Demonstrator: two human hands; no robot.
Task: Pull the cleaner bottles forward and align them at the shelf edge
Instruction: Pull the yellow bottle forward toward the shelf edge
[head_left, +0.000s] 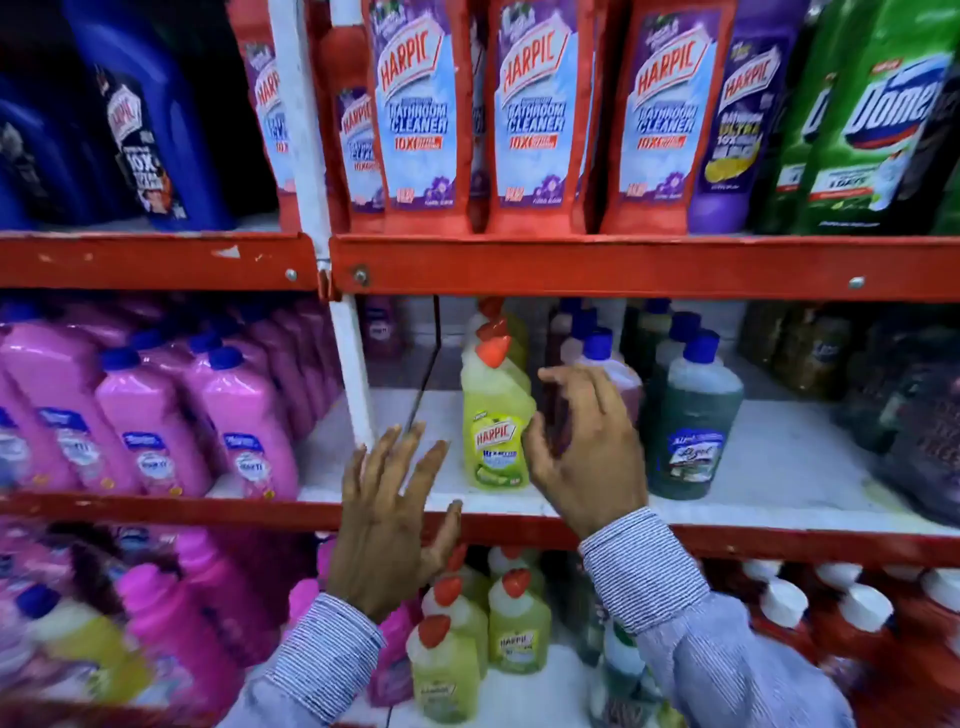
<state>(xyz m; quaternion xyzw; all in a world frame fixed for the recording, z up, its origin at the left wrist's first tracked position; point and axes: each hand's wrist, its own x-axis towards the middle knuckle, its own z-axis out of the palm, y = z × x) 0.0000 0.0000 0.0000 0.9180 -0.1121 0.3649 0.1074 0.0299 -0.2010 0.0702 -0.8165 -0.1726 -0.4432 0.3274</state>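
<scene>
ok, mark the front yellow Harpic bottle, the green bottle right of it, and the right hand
yellow Harpic bottle (493, 441): head view, on its label.
green bottle (693, 415): head view, on its body.
right hand (587, 457): head view, back of hand.

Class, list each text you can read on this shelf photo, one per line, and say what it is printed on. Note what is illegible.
"HARPIC BATHROOM CLEANER 10X": red pouches, top shelf.
"HARPIC": purple bottle, top shelf.
"HARPIC 10X": blue bottle, top left.
"Dome", cut off: green bottle, top right.
"HARPIC": yellow bottle, middle shelf.
Pink bottles' labels and dark green bottle's label: too blurred.
</scene>
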